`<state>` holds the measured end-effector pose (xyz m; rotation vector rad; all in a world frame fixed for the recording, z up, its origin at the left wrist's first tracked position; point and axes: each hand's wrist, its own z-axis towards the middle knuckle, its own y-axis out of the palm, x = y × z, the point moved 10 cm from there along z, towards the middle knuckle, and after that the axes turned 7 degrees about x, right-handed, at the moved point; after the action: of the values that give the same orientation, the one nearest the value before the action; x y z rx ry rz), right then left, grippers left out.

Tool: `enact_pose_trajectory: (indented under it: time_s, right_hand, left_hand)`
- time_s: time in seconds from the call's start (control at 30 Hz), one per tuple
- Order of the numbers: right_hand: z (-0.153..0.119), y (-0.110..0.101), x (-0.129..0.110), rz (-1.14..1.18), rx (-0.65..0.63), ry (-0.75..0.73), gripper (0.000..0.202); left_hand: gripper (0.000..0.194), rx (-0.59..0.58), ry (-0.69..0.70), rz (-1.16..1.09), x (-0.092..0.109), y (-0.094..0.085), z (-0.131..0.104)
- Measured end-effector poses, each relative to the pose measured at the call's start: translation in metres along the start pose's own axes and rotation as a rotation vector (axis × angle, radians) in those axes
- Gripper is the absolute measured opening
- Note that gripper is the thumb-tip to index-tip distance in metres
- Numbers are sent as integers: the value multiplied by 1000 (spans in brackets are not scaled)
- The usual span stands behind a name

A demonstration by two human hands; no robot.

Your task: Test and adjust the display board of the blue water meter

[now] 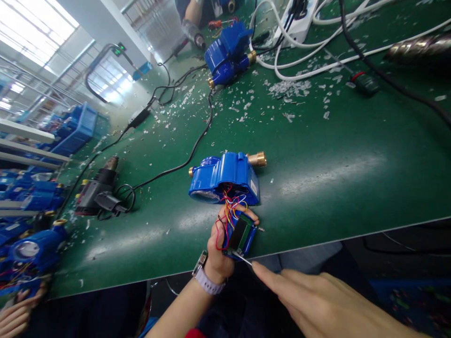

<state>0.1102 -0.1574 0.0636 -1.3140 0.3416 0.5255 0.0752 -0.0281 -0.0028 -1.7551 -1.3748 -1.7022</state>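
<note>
Left fingers [251, 214] cradling module [240, 234] — table edge [317, 244] near, room rightward

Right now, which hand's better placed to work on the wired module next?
Probably your right hand: it holds the thin tool, tip at the wired module, which your left hand is busy supporting.

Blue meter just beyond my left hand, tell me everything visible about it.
The blue meter has a glossy, plastic-looking body with two brass-coloured ends, the right one threaded. A rounded window shows at left, a pale label at right. Red, yellow and white wires spill from its near opening to the held blue module. It rests on the green table.
</note>
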Motion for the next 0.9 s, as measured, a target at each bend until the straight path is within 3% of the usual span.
enact_pose_trajectory:
  time_s: [0.23,0.4,0.57,0.77,0.9]
  right_hand:
    - [-4,8,3,-15,14,36,66]
    - [-3,14,4,252,17,97,61]
    - [-9,28,-1,32,71,5,71]
    - [-5,28,4,303,78,120,61]
    - [-9,38,-2,140,71,37,73]
  left_hand:
    - [47,10,18,47,3,0,0]
    - [46,2,34,37,4,-1,1]
    - [47,-38,49,43,5,2,2]
    - [49,-41,55,60,5,2,1]
    - [47,-23,67,74,7,1,1]
